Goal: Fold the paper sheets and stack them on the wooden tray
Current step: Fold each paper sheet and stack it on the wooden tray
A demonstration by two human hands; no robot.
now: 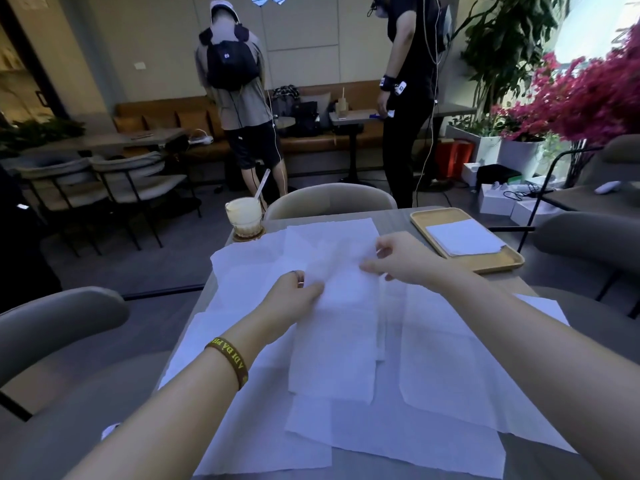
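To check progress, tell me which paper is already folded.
The folded paper on the wooden tray, far right. The rest lie spread over the table; the left hand and right hand pinch one sheet.

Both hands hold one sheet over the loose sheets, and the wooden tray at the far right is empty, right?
No. The head view shows the wooden tray is not empty: folded paper already lies on it. The left hand and right hand do hold one sheet over the loose sheets.
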